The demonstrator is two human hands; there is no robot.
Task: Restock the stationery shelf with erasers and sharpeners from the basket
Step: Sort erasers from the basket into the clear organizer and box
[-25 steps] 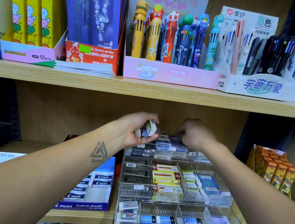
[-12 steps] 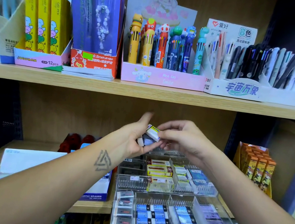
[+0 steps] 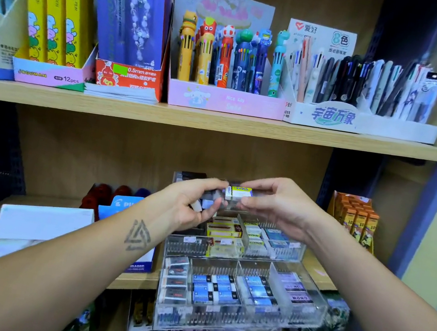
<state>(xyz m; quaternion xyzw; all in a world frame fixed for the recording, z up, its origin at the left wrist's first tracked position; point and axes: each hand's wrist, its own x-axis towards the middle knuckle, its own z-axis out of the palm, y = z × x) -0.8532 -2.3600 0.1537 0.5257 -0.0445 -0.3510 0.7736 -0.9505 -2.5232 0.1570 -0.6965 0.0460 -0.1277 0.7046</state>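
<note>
Both hands meet in front of the middle shelf, just above the clear acrylic tiered display tray (image 3: 250,261) that holds rows of small boxed erasers. The right hand (image 3: 277,205) pinches a small white eraser with a yellow and blue sleeve (image 3: 238,193) between thumb and fingertips; its fingers (image 3: 254,185) are curled closed on the eraser's right end, thumb below. The left hand (image 3: 190,204) is cupped with its fingers bent inward around a few more small erasers (image 3: 206,202), white and dark, partly hidden in the palm; how many it holds cannot be told. The left thumb tip lies just beside the left end of the yellow-sleeved eraser, and whether it touches is unclear.

The eraser hangs in the air over the upper tier of the tray, well clear of the compartments. The lower front tier shows blue-sleeved erasers (image 3: 215,290) and, to the right, pale ones marked MONO (image 3: 297,297). To the left on the wooden shelf board (image 3: 132,281) stands a blue cardboard display box (image 3: 119,206). On the shelf above sits a pink box of character-topped multicolour pens (image 3: 224,58).
</note>
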